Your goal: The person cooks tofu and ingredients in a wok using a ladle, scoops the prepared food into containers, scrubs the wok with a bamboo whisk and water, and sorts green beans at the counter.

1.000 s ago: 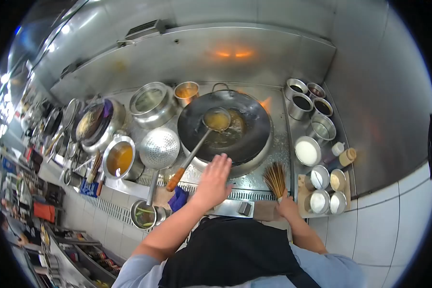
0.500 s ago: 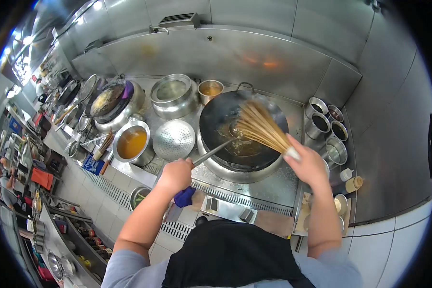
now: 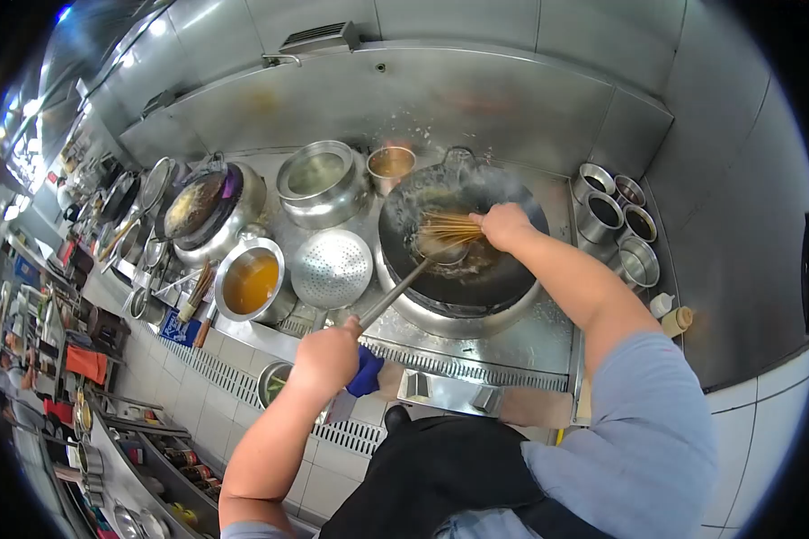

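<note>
My left hand (image 3: 325, 359) is wrapped round the long handle of a metal ladle (image 3: 403, 286). The ladle's bowl lies inside the black wok (image 3: 503, 286), low in its left half. My right hand (image 3: 503, 225) grips the end of a bamboo wok brush (image 3: 448, 226), with the bristles spread against the wok's left inner side, just above the ladle bowl. Brownish liquid and steam are in the wok, and drops fly up behind it. The white end of the brush is hidden by my right hand.
Left of the wok are a perforated strainer (image 3: 333, 268), a pot of orange liquid (image 3: 250, 284), a lidded-looking steel pot (image 3: 319, 184) and a small steel pot (image 3: 392, 165). Several steel containers (image 3: 600, 214) and squeeze bottles (image 3: 677, 321) stand at the right. A blue cloth (image 3: 366, 372) hangs at the front.
My right hand has swung forward and left over the wok, bringing the brush down against its inner side. Splashing and steam have appeared. My left hand keeps hold of the ladle.
</note>
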Tool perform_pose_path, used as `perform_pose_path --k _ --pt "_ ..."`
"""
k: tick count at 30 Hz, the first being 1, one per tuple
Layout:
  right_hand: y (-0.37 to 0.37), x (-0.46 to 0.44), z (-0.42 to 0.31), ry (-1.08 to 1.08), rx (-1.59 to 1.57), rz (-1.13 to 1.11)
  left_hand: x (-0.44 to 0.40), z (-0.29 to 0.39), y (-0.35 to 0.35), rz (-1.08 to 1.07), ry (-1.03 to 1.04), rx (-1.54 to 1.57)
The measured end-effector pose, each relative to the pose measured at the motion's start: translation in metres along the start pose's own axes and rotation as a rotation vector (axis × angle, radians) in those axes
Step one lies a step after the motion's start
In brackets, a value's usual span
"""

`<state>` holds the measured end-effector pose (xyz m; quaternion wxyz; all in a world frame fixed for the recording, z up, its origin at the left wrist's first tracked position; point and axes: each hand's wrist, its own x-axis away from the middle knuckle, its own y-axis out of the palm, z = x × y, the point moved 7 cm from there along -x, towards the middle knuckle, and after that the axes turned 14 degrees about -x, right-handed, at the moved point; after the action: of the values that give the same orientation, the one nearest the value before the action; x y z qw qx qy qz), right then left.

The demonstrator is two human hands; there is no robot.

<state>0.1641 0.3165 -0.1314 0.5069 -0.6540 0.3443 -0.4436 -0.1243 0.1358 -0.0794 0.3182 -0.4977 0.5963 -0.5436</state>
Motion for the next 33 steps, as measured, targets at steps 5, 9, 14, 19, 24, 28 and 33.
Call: perform_pose_path --k 5,9,14,19,24,28,33 --pt "0.003 0.065 -0.028 0.315 -0.687 -0.262 -0.001 0.004 -0.015 -0.019 0.009 -0.274" --pt "-0.005 0.034 0.001 0.144 0.165 0.284 -0.001 0.003 -0.021 0.065 0.044 -0.326" --pt "0.014 0.030 0.017 0.086 -0.017 -0.002 -0.015 -0.012 -0.030 -0.014 0.081 -0.207" --pt "-0.065 0.070 0.014 0.289 -0.252 0.437 -0.023 -0.073 0.034 -0.039 -0.101 -0.165" --pt "-0.003 0.102 0.028 0.284 -1.040 0.505 0.011 -0.072 0.110 0.051 -0.562 0.158" --pt "-0.011 0.121 0.038 0.405 -0.493 0.173 0.037 -0.066 0.173 0.029 -0.530 0.334" --pt "-0.048 0.163 0.032 0.309 -1.410 0.769 0.039 -0.045 0.187 0.065 -0.507 0.635"
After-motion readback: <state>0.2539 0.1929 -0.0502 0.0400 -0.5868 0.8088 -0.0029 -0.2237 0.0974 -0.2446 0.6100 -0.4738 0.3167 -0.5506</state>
